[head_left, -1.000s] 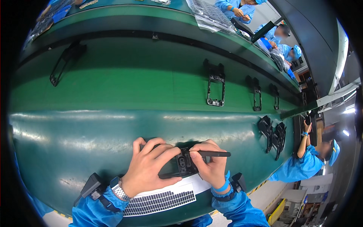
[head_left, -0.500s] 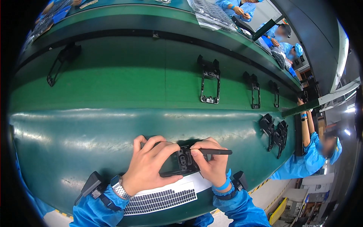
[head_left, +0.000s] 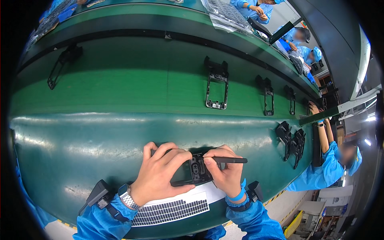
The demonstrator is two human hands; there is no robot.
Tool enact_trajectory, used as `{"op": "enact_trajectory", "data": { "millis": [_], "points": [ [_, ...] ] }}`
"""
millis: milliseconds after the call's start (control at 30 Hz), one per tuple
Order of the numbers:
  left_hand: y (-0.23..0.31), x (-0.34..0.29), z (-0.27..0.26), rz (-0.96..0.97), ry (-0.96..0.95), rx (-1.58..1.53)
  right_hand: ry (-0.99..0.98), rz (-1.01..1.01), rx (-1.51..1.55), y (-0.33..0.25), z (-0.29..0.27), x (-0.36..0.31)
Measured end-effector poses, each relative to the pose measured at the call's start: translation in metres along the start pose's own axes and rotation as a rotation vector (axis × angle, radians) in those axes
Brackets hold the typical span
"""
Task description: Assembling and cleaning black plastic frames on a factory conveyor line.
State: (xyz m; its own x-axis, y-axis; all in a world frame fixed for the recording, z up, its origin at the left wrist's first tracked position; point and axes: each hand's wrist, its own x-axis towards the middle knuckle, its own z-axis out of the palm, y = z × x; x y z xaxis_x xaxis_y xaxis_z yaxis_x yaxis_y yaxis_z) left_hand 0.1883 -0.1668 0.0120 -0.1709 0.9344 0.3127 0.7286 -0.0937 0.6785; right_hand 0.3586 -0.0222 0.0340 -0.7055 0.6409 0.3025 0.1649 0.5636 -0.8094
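Observation:
A black plastic housing [head_left: 199, 169] with molded openings lies on the table edge in front of me. My left hand [head_left: 162, 172] curves around its left side, thumb along the near edge and fingers along the far edge. My right hand [head_left: 226, 172] pinches a slim black pen-shaped tool [head_left: 234, 160], its handle pointing right. The tool's tip is hidden by my fingers, over the housing's right part. Just below the housing lies a white sheet [head_left: 172, 210] with rows of small black stickers.
Beyond the table a green belt [head_left: 140, 88] carries several black frames [head_left: 217, 86]. Two black housings [head_left: 291, 142] lie at the table's right. A co-worker in blue [head_left: 324, 168] reaches toward the belt at right; other people sit at the far bench [head_left: 132, 18].
The black frames on the belt have slid slightly left. The co-worker's hands at right have shifted a little. My hands keep nearly the same pose over the housing.

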Motion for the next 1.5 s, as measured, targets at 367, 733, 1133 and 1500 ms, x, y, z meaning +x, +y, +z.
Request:
{"op": "enact_trajectory", "data": {
  "millis": [367, 733, 1133, 1500],
  "points": [
    [0.002, 0.000, 0.001, 0.003, 0.014, 0.017, 0.002, -0.017, -0.008, 0.001, -0.001, 0.000],
    [0.007, 0.002, 0.001, 0.016, -0.006, 0.066, 0.196, 0.139, 0.384, 0.011, -0.004, -0.011],
    [0.004, 0.030, -0.040, -0.047, 0.166, 0.210, 0.844, 0.060, 0.620, 0.040, -0.030, 0.006],
    [-0.157, 0.124, -0.072, -0.408, 0.563, 0.990, 0.743, 0.184, 0.677, 0.042, -0.024, 0.010]
  ]
}}
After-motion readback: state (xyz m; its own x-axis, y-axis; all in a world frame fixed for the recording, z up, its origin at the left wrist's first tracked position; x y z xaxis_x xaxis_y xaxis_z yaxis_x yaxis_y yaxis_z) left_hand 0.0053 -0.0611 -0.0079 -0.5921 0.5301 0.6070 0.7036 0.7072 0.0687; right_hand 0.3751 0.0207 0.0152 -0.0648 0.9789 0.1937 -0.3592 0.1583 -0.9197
